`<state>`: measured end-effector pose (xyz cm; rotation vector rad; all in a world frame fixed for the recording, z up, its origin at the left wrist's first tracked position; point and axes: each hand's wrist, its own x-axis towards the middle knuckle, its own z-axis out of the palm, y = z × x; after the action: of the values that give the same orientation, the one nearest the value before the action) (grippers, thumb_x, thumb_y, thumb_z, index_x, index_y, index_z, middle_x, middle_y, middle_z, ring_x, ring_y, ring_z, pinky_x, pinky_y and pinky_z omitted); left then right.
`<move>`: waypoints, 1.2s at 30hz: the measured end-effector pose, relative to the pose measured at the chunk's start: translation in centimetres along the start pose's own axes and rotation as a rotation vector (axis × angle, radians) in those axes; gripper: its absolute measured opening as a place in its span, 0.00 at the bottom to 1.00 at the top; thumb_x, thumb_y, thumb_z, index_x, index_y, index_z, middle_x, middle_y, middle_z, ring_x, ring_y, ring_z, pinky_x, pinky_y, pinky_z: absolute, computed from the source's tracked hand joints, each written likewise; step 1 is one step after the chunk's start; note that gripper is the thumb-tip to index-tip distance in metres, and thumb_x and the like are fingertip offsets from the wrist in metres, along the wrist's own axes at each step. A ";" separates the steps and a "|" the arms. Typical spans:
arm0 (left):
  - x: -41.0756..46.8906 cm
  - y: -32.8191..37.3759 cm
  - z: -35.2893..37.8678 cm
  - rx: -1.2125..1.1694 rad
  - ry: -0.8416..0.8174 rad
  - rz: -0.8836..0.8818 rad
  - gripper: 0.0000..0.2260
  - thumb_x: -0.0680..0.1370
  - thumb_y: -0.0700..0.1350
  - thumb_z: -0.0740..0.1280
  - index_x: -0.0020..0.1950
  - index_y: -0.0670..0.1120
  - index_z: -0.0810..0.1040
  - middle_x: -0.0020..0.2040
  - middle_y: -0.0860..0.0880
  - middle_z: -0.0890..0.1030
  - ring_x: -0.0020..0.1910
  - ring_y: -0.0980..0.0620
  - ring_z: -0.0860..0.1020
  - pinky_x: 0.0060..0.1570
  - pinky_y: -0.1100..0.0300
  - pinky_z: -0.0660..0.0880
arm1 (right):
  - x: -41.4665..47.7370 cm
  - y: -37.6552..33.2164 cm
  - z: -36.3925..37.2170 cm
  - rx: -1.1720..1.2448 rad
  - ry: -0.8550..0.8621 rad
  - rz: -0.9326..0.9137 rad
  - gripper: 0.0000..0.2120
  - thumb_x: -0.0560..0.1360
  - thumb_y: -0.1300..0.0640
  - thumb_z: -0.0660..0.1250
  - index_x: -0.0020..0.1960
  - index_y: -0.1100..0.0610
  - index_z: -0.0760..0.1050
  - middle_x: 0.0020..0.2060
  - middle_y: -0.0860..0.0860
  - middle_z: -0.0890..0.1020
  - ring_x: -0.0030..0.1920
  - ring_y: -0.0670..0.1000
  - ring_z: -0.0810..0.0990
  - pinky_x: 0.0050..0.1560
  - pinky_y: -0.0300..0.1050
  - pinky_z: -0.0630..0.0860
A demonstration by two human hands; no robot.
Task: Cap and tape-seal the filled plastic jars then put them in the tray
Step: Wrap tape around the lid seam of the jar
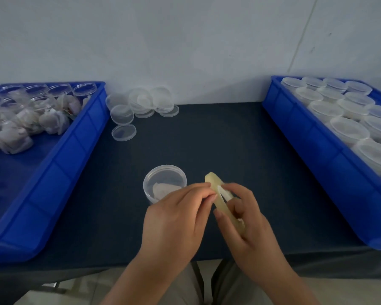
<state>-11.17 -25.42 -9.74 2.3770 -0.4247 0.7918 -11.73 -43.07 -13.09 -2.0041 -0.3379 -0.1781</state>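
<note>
Dark table [207, 139] against a white wall [185, 40]; blue left tray [59, 172] at 9 o'clock, right tray [306, 139] at 3, loose lids [141, 104] at 11. Right hand [251, 216] grips the tape roll [220, 194]; left hand [174, 219] pinches its free end. The jar [164, 181] stands just beside the left hand, at its 11 o'clock.

No text, label, brand, number or sign can be read anywhere in view. Small red marks show on a few white packets [11, 137] in the blue tray [59, 172], far left of the capped jar [165, 179] on the tabletop [229, 139]. They are too blurred to tell whether they are print.
</note>
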 end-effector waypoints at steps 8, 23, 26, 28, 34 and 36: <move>0.2 0.5 -0.4 -0.086 -0.193 0.005 0.06 0.85 0.54 0.64 0.58 0.56 0.78 0.55 0.60 0.86 0.40 0.69 0.78 0.39 0.76 0.73 | 1.2 -0.1 -0.9 0.177 -0.164 0.088 0.22 0.80 0.43 0.59 0.74 0.36 0.66 0.47 0.50 0.84 0.44 0.55 0.84 0.44 0.47 0.82; -1.4 -1.8 -1.1 -0.012 0.123 -0.020 0.07 0.82 0.51 0.71 0.51 0.52 0.89 0.48 0.62 0.86 0.46 0.64 0.83 0.43 0.62 0.79 | 2.1 -0.4 -1.3 -0.071 -0.127 -0.013 0.10 0.85 0.43 0.60 0.60 0.37 0.79 0.53 0.38 0.81 0.56 0.45 0.81 0.56 0.31 0.73; -2.1 -2.4 -0.9 -0.109 0.190 -0.110 0.06 0.81 0.51 0.72 0.49 0.53 0.88 0.48 0.64 0.84 0.49 0.60 0.83 0.47 0.55 0.81 | 2.1 -0.1 -0.9 -0.143 -0.147 -0.006 0.09 0.84 0.41 0.61 0.57 0.39 0.79 0.54 0.39 0.78 0.61 0.45 0.78 0.57 0.33 0.73; -2.3 -2.7 -0.6 -0.164 0.216 -0.155 0.05 0.81 0.52 0.71 0.51 0.55 0.86 0.51 0.66 0.83 0.52 0.59 0.83 0.49 0.52 0.80 | 2.1 0.1 -0.6 -0.148 -0.154 0.017 0.09 0.83 0.41 0.63 0.56 0.40 0.80 0.54 0.40 0.79 0.62 0.45 0.78 0.58 0.34 0.73; -3.3 -4.2 0.6 -0.275 0.175 -0.422 0.40 0.70 0.65 0.77 0.78 0.60 0.65 0.78 0.59 0.68 0.77 0.59 0.67 0.69 0.75 0.64 | 2.4 0.1 -0.2 -0.099 -0.147 0.014 0.09 0.83 0.42 0.64 0.55 0.41 0.82 0.51 0.40 0.82 0.57 0.48 0.81 0.56 0.34 0.74; -3.0 -4.7 1.2 -0.449 0.060 -0.541 0.49 0.66 0.68 0.80 0.80 0.65 0.57 0.74 0.71 0.65 0.75 0.68 0.65 0.65 0.80 0.64 | 2.6 -0.3 -0.3 -0.103 -0.162 0.012 0.08 0.83 0.41 0.64 0.55 0.39 0.81 0.52 0.39 0.83 0.58 0.47 0.81 0.56 0.32 0.73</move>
<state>-10.78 -22.20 -14.43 1.9038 0.0713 0.4536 -9.30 -42.79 -12.04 -2.1274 -0.4273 -0.0261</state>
